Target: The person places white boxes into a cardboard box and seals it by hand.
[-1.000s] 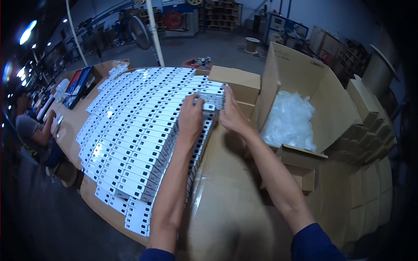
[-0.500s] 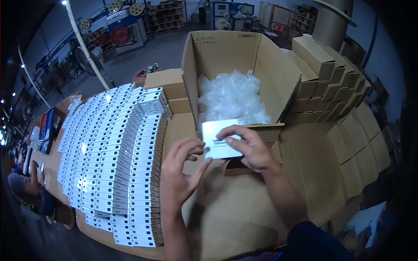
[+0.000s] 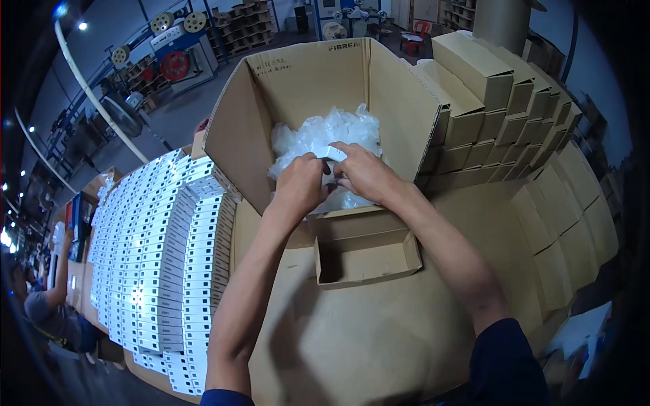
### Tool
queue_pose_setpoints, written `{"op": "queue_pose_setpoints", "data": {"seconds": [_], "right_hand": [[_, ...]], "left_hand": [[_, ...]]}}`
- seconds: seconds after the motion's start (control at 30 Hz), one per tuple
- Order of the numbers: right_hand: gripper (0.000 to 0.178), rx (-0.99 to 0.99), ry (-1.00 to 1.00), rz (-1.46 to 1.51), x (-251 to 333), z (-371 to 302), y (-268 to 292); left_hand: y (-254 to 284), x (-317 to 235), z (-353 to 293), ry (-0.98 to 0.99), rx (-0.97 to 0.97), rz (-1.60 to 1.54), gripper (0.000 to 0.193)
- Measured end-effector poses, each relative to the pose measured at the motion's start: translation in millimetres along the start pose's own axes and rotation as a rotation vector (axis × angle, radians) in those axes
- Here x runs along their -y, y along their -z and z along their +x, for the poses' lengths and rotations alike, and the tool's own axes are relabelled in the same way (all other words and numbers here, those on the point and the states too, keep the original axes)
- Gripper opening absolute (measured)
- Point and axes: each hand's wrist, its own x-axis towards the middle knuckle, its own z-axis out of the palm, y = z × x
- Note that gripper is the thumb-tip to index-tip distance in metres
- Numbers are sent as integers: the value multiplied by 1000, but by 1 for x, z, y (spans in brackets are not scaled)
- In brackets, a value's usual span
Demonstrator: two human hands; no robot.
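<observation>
Both of my arms reach out over the near edge of a large open carton [image 3: 406, 81]. My left hand [image 3: 300, 181] and my right hand [image 3: 369, 172] are closed on a small flat white box [image 3: 332, 153], one at either end. It is tilted, with only a narrow part showing between my fingers; my hands hide the remainder. Beneath and behind it, crumpled clear plastic bags [image 3: 318, 132] fill the carton's bottom. A shallow open cardboard box [image 3: 369, 279] sits on the table below my wrists, its visible inside bare.
Rows of stacked white boxes [image 3: 159, 250] cover the table's left side. Brown cardboard boxes [image 3: 474, 145] are piled at the right, with more [image 3: 569, 223] along the right edge. A person [image 3: 51, 304] works at the far left. Machinery [image 3: 179, 51] stands behind.
My hands have moved forward from above the table to over the carton, taking the white box with them. It has tipped from face-on to edge-on. My left hand has closed on it.
</observation>
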Motion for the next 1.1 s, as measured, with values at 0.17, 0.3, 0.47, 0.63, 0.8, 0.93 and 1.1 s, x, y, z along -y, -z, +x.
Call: {"op": "queue_pose_setpoints", "data": {"seconds": [0.17,0.3,0.47,0.63,0.8,0.93,1.1], "right_hand": [[18,-16,-153,115,-3,8,20],[14,-197,-147,83,-10,5,33],[8,-579,-197,195,-4,15,60],[15,-601,-297,130,16,24,96],[17,-531,-295,259,50,7,126],[21,-424,-310,666,83,-22,131],[21,-353,-254,563,118,-87,140]], "left_hand": [[-15,24,4,-45,-3,25,35],[-23,28,9,-48,-10,102,35],[-29,40,11,-50,69,267,40],[27,26,-9,-36,34,-242,82],[71,-15,-52,236,-310,-874,64],[80,-57,-76,121,-534,-647,57],[54,-92,-120,99,-305,-969,39]]}}
